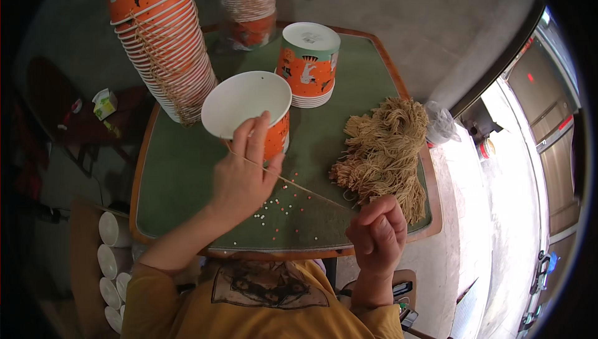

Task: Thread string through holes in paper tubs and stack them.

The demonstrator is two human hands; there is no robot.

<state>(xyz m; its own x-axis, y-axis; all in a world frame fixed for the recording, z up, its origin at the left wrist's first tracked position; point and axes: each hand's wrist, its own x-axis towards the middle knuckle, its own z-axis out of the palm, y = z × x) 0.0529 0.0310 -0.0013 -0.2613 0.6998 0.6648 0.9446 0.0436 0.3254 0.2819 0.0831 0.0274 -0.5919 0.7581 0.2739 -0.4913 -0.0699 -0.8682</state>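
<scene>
My left hand [243, 174] grips an orange paper cup [249, 105] with a white inside, tilted so its mouth faces me, over the green tabletop [180, 171]. A thin tan string [299, 188] runs taut from the cup, past my left fingers, to my right hand [377, 236], which is closed on its other end near the table's front edge. A heap of tan string bundles [386, 152] lies just beyond my right hand.
A tall leaning stack of orange cups [165, 40] tied with string stands at the back left. A short upside-down cup stack [308, 62] and another stack [249, 3] stand behind. Small paper dots [280, 211] litter the table. White cups [112, 258] lie on the left floor.
</scene>
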